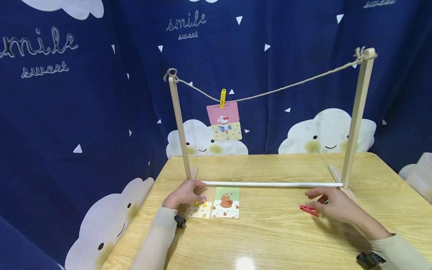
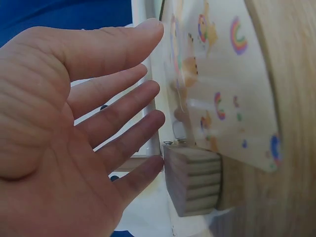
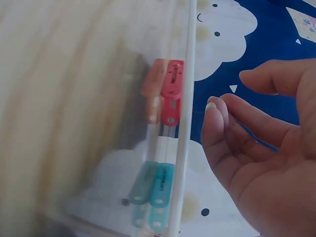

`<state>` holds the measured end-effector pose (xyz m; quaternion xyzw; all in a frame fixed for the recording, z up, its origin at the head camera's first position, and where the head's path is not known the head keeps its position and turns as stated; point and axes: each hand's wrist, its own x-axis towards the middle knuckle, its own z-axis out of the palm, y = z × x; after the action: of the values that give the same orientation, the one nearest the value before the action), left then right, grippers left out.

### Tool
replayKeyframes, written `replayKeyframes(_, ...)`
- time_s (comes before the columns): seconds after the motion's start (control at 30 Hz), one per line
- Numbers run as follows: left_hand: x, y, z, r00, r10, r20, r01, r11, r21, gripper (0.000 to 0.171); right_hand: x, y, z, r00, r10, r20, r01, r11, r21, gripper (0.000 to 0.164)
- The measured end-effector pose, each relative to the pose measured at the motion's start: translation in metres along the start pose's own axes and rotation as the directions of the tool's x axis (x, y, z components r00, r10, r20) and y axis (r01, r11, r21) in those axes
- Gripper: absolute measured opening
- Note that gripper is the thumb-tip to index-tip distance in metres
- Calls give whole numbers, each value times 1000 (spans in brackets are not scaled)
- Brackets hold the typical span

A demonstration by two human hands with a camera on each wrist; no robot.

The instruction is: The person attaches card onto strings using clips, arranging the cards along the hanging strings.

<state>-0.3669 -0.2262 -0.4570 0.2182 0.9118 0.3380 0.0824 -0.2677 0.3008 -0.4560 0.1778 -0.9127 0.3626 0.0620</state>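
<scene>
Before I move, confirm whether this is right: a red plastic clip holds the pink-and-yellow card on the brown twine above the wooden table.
Wrong on the colour: the head view shows a yellow plastic clip, not a red one, holding the pink-and-yellow card on the brown twine above the wooden table.

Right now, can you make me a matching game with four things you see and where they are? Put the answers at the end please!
Things
1. yellow clip
2. red clip
3. bear card
4. rope

Places
A. close to the right hand
B. tied to the tops of two wooden posts
C. flat on the table, beside the rainbow card
D. holding up the bunny card

Pairs: 1-D, 2-A, 3-C, 4-B
</scene>
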Motion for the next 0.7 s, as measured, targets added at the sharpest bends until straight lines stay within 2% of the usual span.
replayKeyframes(0.43,3,-4,0,999,-26,22,25,999,38,62,-4,9,4,997,-44,63,43,999,20,25)
replayKeyframes(0.7,2,-7,1,1000,-27,15,27,999,33,62,-4,18,4,993,5,119,-14,997,78,31)
